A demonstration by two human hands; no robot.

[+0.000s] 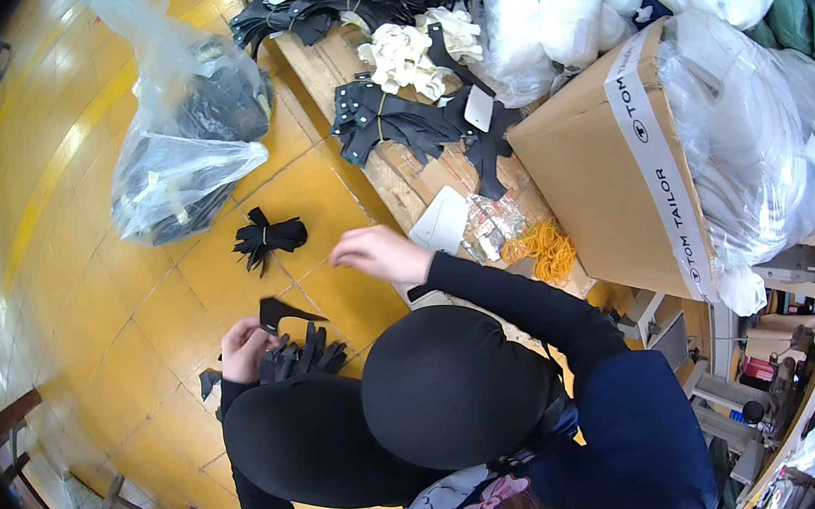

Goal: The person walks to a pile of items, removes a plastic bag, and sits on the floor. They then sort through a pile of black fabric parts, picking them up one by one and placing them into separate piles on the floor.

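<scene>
Gripping black fabric pieces (pixel 300 352) in left hand (pixel 242 350), right hand (pixel 379 255) raised, loosely curled, empty.

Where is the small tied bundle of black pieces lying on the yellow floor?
In the head view, the tied black bundle lies on the yellow floor left of centre, below the clear plastic bag and up-left of the right hand.

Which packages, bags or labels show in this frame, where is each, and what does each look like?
Cardboard box: right on the wooden bench, brown, bound with white printed tape.
Clear plastic bag: on the yellow floor, upper left, holding dark pieces.
Large clear bags: right of the box, stuffed with white material.
White card tag: on the bundle of black pieces, small, squarish.
Small clear packet: bench edge, beside orange rubber bands.
</scene>
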